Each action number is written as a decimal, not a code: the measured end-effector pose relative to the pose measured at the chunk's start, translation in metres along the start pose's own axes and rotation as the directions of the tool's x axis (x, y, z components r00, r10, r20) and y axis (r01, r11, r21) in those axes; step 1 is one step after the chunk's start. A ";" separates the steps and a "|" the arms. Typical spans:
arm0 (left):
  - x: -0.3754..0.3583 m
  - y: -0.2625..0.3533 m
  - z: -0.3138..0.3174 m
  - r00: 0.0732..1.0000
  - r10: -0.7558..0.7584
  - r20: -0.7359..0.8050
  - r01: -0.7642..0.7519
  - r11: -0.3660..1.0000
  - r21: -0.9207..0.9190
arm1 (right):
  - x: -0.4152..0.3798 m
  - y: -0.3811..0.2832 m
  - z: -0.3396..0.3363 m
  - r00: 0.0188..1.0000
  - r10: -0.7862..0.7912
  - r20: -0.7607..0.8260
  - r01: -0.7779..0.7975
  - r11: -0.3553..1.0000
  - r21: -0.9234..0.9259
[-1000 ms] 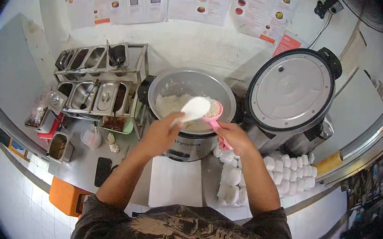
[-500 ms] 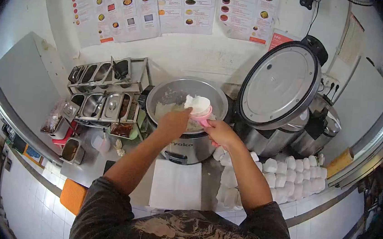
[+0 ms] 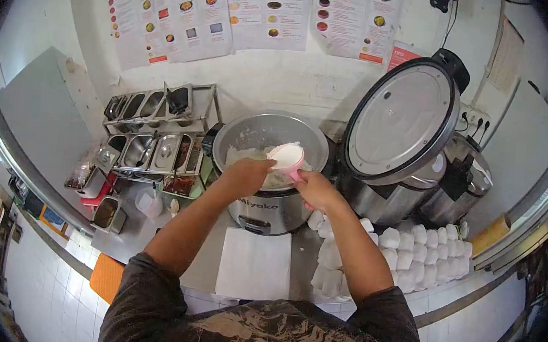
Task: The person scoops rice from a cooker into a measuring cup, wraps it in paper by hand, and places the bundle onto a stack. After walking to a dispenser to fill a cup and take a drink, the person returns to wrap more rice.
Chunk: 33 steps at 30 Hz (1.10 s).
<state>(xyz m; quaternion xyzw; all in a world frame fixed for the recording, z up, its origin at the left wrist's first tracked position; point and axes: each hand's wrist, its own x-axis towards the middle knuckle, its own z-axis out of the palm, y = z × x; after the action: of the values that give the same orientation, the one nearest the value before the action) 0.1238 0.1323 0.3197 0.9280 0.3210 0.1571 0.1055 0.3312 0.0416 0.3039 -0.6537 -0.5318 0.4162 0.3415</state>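
A pink scoop (image 3: 295, 173) is held by its handle in my closed right hand (image 3: 317, 191), tilted over the open rice cooker (image 3: 264, 212). Its bowl shows a smooth white surface (image 3: 288, 154). My left hand (image 3: 248, 172) is closed, fingertips right at the left side of the scoop's bowl; I cannot tell what they grip. White cooked rice (image 3: 242, 156) lies in the pot below, partly hidden by both hands. A stack of white paper (image 3: 254, 264) rests on the counter in front of the cooker.
The cooker's raised lid (image 3: 403, 120) leans at the right, before metal containers (image 3: 458, 187). Rows of white wrapped packets (image 3: 420, 255) cover the right counter. Racks of steel food pans (image 3: 152, 150) stand at the left, near a separate steel pan (image 3: 108, 214).
The white clump that stuck up above the scoop's left side no longer shows there. The scoop's white contents now look level with its rim. Both hands stay over the pot.
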 end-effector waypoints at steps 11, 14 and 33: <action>0.034 -0.095 0.026 0.997 -0.058 0.047 0.040 0.946 0.323 | -0.007 -0.007 0.005 1.000 -0.004 -0.005 0.004 1.000 0.028; 0.010 -0.095 0.014 0.991 -0.079 -0.110 0.097 0.981 0.169 | -0.013 -0.008 0.000 0.999 -0.034 -0.016 0.034 0.999 0.026; -0.005 -0.034 -0.003 0.889 -0.457 0.023 0.391 0.784 0.482 | -0.023 0.015 0.008 1.000 -0.013 -0.022 0.017 0.975 0.223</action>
<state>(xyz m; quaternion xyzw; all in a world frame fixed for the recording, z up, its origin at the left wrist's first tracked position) 0.0995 0.1555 0.3116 0.8381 0.5414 -0.0170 -0.0650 0.3280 0.0166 0.2915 -0.6115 -0.4831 0.4640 0.4211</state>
